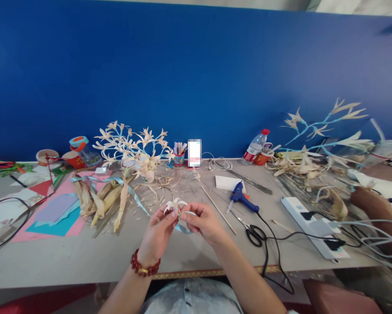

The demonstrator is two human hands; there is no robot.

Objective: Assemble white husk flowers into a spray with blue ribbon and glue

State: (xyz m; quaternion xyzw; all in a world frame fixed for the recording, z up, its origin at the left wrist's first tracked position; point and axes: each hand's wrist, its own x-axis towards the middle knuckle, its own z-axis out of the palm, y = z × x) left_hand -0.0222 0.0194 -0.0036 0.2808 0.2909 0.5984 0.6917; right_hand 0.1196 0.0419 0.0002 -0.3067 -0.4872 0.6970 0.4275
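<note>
1 white flower [176, 203] is up over the table [94, 264], mid-view. Your left hand [161, 223] pinches its base, thumb against fingers; your right hand [202, 221] pinches a thin pale strip [187, 213] beside it. Husks [108, 203] lie left; blue glue gun [240, 195], black-handled scissors [256, 236] right.

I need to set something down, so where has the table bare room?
The widest bare patch of table is at front left, bordered by papers, front edge and bracelet. A smaller one lies between right forearm and scissors. It is crowded around the power strip and husks.
</note>
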